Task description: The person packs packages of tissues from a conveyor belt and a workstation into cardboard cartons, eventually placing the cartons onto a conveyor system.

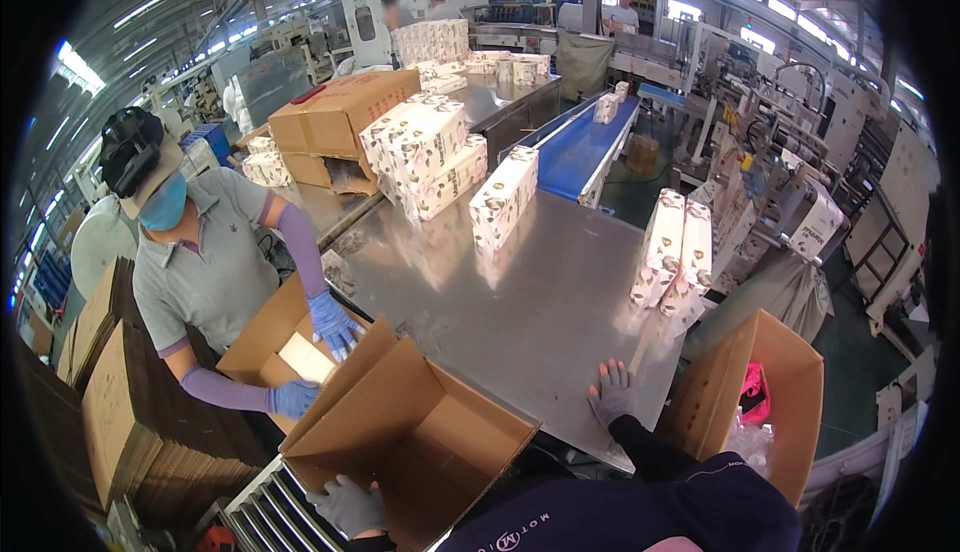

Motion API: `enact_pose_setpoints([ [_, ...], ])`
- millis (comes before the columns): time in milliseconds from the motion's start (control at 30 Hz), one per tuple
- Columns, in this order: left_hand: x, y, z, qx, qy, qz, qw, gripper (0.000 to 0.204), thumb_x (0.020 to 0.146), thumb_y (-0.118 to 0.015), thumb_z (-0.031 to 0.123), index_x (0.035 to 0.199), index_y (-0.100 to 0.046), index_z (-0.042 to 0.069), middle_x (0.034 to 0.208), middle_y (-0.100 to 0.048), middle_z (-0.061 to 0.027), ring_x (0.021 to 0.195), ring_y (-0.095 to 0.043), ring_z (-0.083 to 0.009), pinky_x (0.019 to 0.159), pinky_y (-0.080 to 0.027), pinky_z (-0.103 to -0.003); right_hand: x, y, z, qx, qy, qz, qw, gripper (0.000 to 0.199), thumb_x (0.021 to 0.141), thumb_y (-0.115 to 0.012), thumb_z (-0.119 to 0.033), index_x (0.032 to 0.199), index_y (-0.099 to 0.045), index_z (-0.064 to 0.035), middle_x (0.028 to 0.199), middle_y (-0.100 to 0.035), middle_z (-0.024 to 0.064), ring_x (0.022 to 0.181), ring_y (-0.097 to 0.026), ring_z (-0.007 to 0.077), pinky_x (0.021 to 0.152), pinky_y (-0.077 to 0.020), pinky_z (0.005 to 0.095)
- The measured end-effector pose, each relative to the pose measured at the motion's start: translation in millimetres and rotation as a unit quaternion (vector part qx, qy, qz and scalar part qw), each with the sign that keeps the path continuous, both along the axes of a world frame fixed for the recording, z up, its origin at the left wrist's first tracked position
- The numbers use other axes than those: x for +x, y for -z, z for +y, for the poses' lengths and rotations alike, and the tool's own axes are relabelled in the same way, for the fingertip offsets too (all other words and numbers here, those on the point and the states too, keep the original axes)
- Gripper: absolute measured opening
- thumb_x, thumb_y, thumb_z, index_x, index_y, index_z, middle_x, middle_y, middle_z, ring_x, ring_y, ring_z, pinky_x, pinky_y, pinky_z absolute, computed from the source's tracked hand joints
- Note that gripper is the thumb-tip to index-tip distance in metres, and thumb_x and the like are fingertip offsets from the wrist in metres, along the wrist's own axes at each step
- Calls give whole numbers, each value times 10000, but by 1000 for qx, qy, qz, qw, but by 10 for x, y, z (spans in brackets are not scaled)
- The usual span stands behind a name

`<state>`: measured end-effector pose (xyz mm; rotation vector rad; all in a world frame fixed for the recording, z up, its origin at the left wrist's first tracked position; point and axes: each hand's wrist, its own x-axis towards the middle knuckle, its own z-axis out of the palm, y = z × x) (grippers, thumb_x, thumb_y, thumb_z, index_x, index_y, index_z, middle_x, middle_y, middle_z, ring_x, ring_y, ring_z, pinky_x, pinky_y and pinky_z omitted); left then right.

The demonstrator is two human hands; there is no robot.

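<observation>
An uncovered cardboard box [470,432] stands right in front of me on a roller conveyor, with nothing seen inside. At its near left side my left hand [350,507], in a grey glove with bare fingertips, grips the wall. My right hand [612,394], gloved alike, lies flat on the metal table [540,322] with fingers spread. Beyond it, two tall floral-printed packs [675,252] stand side by side at the table's right edge. Another floral pack [503,197] stands alone farther back, beside a stack of the same packs [425,152].
At the left, a co-worker in blue gloves [335,324] reaches into another carton [262,337]. A blue conveyor belt [590,147] leads up to the table. Right of me stands a carton [715,392] holding plastic and a pink item. Flattened cardboard [150,422] is piled at left, near rollers [285,512].
</observation>
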<state>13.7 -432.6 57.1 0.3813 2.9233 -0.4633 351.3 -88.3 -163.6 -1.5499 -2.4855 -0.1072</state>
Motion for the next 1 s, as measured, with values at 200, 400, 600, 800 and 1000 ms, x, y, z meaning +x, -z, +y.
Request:
enact_pose_setpoints([
  [200, -51, 48, 36, -16, 7, -2, 1000, 585, 817, -639, 564, 1183, -598, 110, 1176, -592, -94, 1280, -365, -442, 914, -435, -435, 11, 5, -19, 1, 3, 9, 1000, 644, 880, -528, -414, 1408, -411, -65, 1494, -360, 159, 1407, -281, 337, 1137, -210, 471],
  [400, -43, 59, 141, -34, 5, 10, 999, 577, 808, -642, 567, 1154, -620, 106, 1150, -623, -91, 1248, -411, -410, 1032, -323, -458, 0, -6, 7, 6, -7, -5, 1000, 667, 872, -531, -414, 1405, -396, -38, 1486, -356, 177, 1401, -280, 353, 1132, -220, 490],
  [600, 19, -36, 270, -34, -19, -2, 999, 594, 811, -631, 569, 1175, -611, 100, 1159, -615, -96, 1263, -425, -346, 1100, -261, -473, -169, -157, 134, -16, -5, 42, 999, 689, 823, -593, -302, 1404, -355, -19, 1446, -352, 213, 1358, -297, 412, 1117, -238, 517],
  [800, 58, -107, 317, -98, 54, 41, 993, 481, 850, -586, 529, 1059, -644, 99, 1059, -645, -113, 1025, -553, -367, 871, -426, -482, -1059, -562, 913, -56, -147, 128, 979, 742, 778, -623, -192, 1416, -298, 6, 1399, -366, 237, 1329, -323, 411, 1092, -272, 513],
  [1000, -19, -33, 323, -111, 83, 73, 988, 529, 854, -570, 512, 1162, -607, 84, 1059, -635, -139, 1012, -562, -373, 894, -430, -478, -2107, -1286, 2713, 80, -192, 44, 977, 728, 851, -546, -192, 1481, -226, -14, 1476, -335, 193, 1378, -307, 344, 1106, -256, 492],
])
